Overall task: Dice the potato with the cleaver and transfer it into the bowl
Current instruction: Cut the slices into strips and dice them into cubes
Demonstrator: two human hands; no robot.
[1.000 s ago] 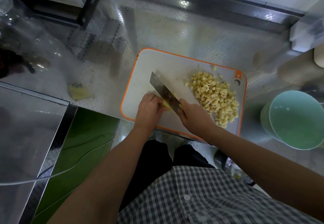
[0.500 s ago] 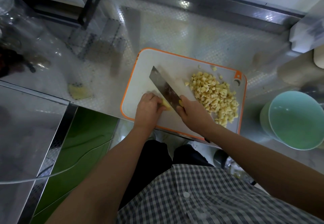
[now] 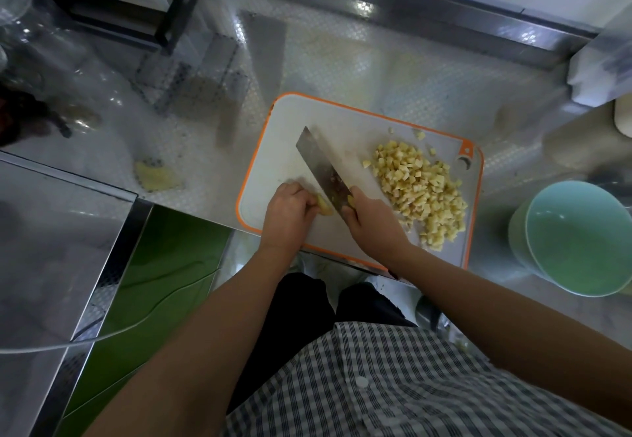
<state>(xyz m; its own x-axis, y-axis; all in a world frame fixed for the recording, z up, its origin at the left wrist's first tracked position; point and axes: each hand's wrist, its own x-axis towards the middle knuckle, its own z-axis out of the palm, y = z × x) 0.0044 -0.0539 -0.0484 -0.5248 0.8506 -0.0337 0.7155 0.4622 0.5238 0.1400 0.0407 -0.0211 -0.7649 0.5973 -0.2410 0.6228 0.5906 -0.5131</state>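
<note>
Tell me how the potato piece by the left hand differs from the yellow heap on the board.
The potato piece is one larger chunk; the heap is many small cubes. The left hand holds the potato piece; no hand holds the heap. The cleaver, gripped by the right hand, stands right beside the potato piece, clear of the heap. Both are pale yellow and lie on the cutting board.

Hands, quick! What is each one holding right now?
Left hand: curled round the small pale yellow potato piece on the white, orange-edged cutting board.
Right hand: grips the broad steel cleaver.
</note>
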